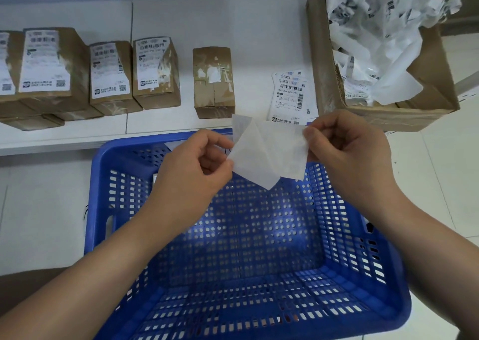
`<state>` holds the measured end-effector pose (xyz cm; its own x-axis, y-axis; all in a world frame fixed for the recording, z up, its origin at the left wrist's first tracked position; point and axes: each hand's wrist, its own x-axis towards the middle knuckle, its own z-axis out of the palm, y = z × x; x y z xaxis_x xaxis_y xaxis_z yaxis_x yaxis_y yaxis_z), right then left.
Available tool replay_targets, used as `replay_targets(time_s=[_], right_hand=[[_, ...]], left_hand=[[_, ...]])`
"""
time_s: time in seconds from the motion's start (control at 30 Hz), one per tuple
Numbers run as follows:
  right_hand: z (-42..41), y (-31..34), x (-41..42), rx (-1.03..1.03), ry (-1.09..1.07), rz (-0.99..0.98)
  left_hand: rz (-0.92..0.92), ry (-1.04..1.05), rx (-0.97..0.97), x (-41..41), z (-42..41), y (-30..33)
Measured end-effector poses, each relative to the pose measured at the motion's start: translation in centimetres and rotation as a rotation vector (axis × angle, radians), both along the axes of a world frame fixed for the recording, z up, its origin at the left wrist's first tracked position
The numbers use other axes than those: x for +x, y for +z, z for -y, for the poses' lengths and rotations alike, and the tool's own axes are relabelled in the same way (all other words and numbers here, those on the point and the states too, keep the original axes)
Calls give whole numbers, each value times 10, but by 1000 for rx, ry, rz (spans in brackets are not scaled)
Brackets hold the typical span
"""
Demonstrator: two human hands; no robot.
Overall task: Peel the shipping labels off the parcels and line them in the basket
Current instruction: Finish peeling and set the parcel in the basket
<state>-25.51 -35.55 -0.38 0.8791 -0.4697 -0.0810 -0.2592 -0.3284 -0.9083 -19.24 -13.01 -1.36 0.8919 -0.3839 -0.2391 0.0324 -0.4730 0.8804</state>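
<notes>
Both hands – left hand (199,163), right hand (344,145) – pinch a blank-side label (269,153); loose labels (291,96) read "150-050".

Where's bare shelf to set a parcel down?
Free patches: between the stripped parcel and the loose label stack; the front strip ahead of the labelled parcels. Crowded: the left row, and the scrap carton on the right.
</notes>
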Motion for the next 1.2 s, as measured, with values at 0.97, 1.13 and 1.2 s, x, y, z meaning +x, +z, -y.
replay_targets(time_s=[0.97, 1.13, 1.2], right_hand=[[21, -11, -7, -107, -26, -43], [27, -12, -6, -113, -54, -44], [29, -12, -5, -107, -62, -39]], left_hand=[[68, 21, 28, 11, -17, -19], [22, 99, 10, 15, -23, -23], [-7, 145, 2, 16, -24, -22]])
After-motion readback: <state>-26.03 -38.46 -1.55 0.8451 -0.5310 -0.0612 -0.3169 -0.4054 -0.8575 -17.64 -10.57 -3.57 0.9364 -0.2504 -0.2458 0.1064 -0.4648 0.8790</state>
